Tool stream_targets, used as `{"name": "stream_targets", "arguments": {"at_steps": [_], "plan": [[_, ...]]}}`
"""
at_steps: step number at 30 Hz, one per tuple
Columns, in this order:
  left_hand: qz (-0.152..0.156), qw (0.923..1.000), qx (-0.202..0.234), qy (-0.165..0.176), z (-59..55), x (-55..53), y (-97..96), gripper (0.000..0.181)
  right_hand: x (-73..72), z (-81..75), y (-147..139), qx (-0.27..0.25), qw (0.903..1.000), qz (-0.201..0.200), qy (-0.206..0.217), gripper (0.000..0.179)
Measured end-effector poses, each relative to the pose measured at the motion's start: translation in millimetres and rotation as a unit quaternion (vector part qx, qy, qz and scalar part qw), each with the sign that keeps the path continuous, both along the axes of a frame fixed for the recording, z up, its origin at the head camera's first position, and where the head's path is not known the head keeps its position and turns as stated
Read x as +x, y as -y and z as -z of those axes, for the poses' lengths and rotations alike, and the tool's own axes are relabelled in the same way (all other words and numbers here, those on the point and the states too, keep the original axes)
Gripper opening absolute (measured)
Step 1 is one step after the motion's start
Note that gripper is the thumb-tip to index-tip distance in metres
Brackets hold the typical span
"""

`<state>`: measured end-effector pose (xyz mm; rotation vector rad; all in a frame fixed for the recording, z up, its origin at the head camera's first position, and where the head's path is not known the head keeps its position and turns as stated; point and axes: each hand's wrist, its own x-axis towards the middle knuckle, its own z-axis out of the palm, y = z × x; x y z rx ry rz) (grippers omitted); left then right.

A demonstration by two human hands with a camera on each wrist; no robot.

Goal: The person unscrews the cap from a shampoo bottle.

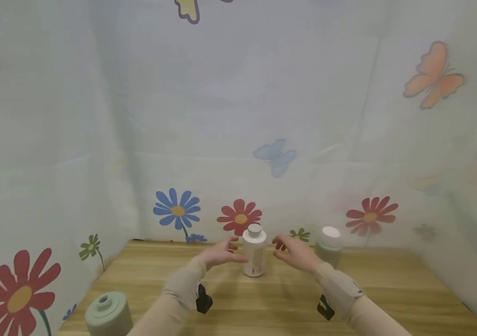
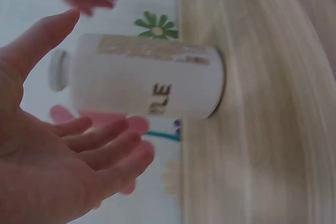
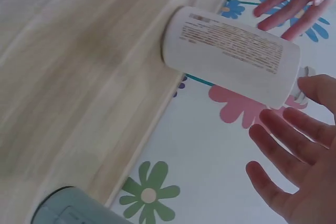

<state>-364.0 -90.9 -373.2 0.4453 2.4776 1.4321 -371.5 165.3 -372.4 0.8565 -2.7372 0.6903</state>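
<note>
A white bottle (image 1: 254, 254) with a small white cap stands upright near the back of the wooden table. Printed text shows on its side in the left wrist view, where the bottle (image 2: 142, 77) appears sideways, and in the right wrist view, where the bottle (image 3: 231, 56) carries a block of fine print. My left hand (image 1: 220, 252) is beside it on the left, fingers spread and relaxed, holding nothing. On the other side my right hand (image 1: 296, 252) hovers with loosely bent fingers and a gap to the bottle.
Behind my right hand stands a pale green bottle (image 1: 329, 247) with a white cap. A green bottle (image 1: 109, 313) with an open neck is at the front left. A curtain (image 1: 238, 116) printed with flowers and butterflies hangs behind the wooden table (image 1: 263, 308).
</note>
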Motion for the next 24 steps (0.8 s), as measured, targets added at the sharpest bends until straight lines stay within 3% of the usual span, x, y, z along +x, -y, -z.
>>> {"name": "stream_targets", "arguments": {"at_steps": [4,8,12,15,19,24], "plan": [[-0.027,0.9993,0.026,-0.008,19.0,-12.0,-25.3,0.092,-9.2,-7.8,11.4,-0.034,0.9991,0.023,0.011,0.035],[-0.06,0.9961,0.06,-0.025,34.8,-19.9,-41.2,0.097,-15.5,-14.7,28.8,-0.054,0.9985,0.011,0.006,0.043],[-0.088,0.9911,0.084,-0.054,46.1,-24.7,-54.6,0.097,-20.1,-17.3,38.3,-0.065,0.9978,-0.003,-0.011,0.043],[-0.105,0.9862,0.099,-0.081,52.4,-27.3,-62.8,0.091,-22.8,-16.1,42.3,-0.068,0.9974,0.008,-0.021,0.04],[-0.138,0.9778,0.12,-0.101,61.9,-30.1,-69.2,0.081,-26.3,-12.6,49.8,-0.043,0.9982,0.02,-0.037,0.039],[-0.18,0.9676,0.116,-0.134,69.6,-35.2,-69.9,0.075,-28.7,-13.4,57.1,-0.002,0.9978,0.022,-0.063,0.032]]}}
